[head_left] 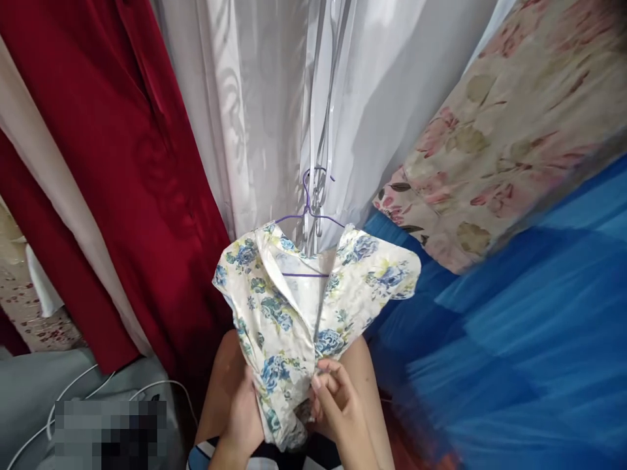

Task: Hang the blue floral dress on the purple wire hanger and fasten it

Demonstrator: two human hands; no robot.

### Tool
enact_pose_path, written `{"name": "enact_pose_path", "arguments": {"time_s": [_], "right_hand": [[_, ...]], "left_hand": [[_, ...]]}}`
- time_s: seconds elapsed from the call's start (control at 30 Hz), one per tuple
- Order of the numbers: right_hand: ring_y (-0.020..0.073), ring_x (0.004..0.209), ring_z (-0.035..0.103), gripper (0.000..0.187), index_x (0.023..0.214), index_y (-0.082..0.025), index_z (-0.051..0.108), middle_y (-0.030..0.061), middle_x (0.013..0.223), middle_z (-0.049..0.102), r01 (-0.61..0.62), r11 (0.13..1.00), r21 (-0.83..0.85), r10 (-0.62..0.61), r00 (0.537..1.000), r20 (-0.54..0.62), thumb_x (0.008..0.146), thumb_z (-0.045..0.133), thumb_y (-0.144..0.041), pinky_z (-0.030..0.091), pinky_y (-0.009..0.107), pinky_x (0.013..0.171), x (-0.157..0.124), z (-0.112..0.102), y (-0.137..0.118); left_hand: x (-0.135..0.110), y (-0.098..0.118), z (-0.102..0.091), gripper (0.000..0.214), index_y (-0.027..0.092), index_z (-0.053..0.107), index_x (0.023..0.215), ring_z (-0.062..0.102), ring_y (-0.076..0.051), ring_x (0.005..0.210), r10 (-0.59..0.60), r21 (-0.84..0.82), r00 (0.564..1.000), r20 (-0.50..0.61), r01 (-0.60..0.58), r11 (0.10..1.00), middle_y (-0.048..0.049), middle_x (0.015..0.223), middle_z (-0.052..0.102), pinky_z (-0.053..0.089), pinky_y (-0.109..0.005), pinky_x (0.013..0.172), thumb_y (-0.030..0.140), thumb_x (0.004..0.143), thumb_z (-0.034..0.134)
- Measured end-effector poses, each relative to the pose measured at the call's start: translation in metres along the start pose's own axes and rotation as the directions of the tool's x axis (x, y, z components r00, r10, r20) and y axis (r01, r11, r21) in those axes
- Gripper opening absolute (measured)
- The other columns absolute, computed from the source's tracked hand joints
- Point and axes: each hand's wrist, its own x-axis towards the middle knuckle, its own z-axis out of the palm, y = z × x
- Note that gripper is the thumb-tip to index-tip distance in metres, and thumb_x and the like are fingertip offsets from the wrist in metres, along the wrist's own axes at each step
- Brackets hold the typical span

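Observation:
A white short-sleeved blouse with blue flowers hangs on a purple wire hanger, above my lap. Its front gapes in a V at the neck, where the hanger's lower bar shows. My left hand grips the blouse's lower left side, with the fingers partly behind the cloth. At the bottom of the V, the thumb and fingers of my right hand pinch the blouse's front edge. Whether a button lies between those fingertips is too small to tell. The lower hem is bunched between my hands.
White curtains with hanging straps are behind the hanger. Red cloth hangs at the left. At the right are a floral cloth and blue tulle. A white cable loops over a grey surface at lower left.

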Motion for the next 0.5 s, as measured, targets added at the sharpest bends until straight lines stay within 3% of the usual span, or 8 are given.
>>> {"name": "enact_pose_path", "arguments": {"time_s": [0.13, 0.2, 0.3, 0.4, 0.43, 0.5], "right_hand": [[0.0117, 0.051, 0.038, 0.039, 0.08, -0.021, 0.052, -0.0057, 0.056, 0.043, 0.108, 0.979, -0.171, -0.112, 0.994, -0.015, 0.08, 0.07, -0.056, 0.033, 0.023, 0.047, 0.02, 0.011, -0.006], [0.0117, 0.053, 0.035, 0.042, 0.07, -0.022, 0.045, -0.0053, 0.058, 0.04, 0.137, 0.961, -0.239, -0.144, 0.99, -0.012, 0.082, 0.069, -0.054, 0.03, 0.023, 0.048, 0.025, 0.011, -0.009], [0.0114, 0.056, 0.03, 0.043, 0.067, -0.022, 0.04, -0.0057, 0.06, 0.034, 0.148, 0.945, -0.291, -0.155, 0.988, 0.0, 0.086, 0.066, -0.049, 0.026, 0.024, 0.05, 0.026, 0.004, -0.01], [0.0118, 0.059, 0.03, 0.035, 0.073, -0.02, 0.046, -0.0046, 0.063, 0.036, 0.157, 0.946, -0.284, -0.164, 0.986, -0.002, 0.089, 0.063, -0.046, 0.026, 0.025, 0.052, 0.022, -0.006, -0.008], [0.0118, 0.059, 0.03, 0.032, 0.075, -0.02, 0.048, -0.0043, 0.064, 0.037, 0.16, 0.947, -0.28, -0.169, 0.986, -0.008, 0.089, 0.063, -0.045, 0.025, 0.025, 0.053, 0.021, -0.009, -0.007], [0.0117, 0.059, 0.03, 0.032, 0.075, -0.02, 0.047, -0.0046, 0.064, 0.036, 0.159, 0.946, -0.281, -0.171, 0.985, -0.018, 0.09, 0.063, -0.043, 0.025, 0.025, 0.053, 0.019, -0.012, -0.007]], "left_hand": [[-0.012, -0.006, -0.009, 0.089, 0.031, 0.042, 0.147, 0.054, -0.031, 0.13, 0.003, 0.168, 0.962, -0.271, 0.045, 0.985, -0.0075, 0.136, 0.062, 0.045, -0.04, 0.107, 0.022, 0.069, 0.084], [-0.013, -0.012, -0.015, 0.084, 0.025, 0.045, 0.144, 0.059, -0.033, 0.123, -0.013, 0.213, 0.932, -0.362, 0.096, 0.972, -0.011, 0.131, 0.065, 0.05, -0.041, 0.101, 0.025, 0.069, 0.083], [-0.005, -0.018, -0.034, 0.061, 0.013, 0.061, 0.123, 0.066, -0.035, 0.109, 0.045, 0.362, 0.888, -0.458, 0.14, 0.922, -0.0162, 0.115, 0.071, 0.055, -0.042, 0.09, 0.033, 0.068, 0.081], [0.006, -0.017, -0.062, 0.045, 0.014, 0.062, 0.111, 0.067, -0.032, 0.104, 0.282, 0.578, 0.841, -0.462, 0.044, 0.815, -0.0136, 0.109, 0.071, 0.055, -0.038, 0.085, 0.031, 0.071, 0.074], [0.009, -0.015, -0.069, 0.044, 0.015, 0.06, 0.111, 0.067, -0.03, 0.103, 0.391, 0.639, 0.801, -0.453, -0.015, 0.769, -0.0121, 0.108, 0.07, 0.054, -0.037, 0.085, 0.028, 0.07, 0.072], [0.01, -0.009, -0.075, 0.045, 0.018, 0.054, 0.112, 0.064, -0.026, 0.105, 0.615, 0.748, 0.664, -0.426, -0.123, 0.652, -0.0098, 0.109, 0.065, 0.052, -0.036, 0.088, 0.024, 0.07, 0.07]]}}
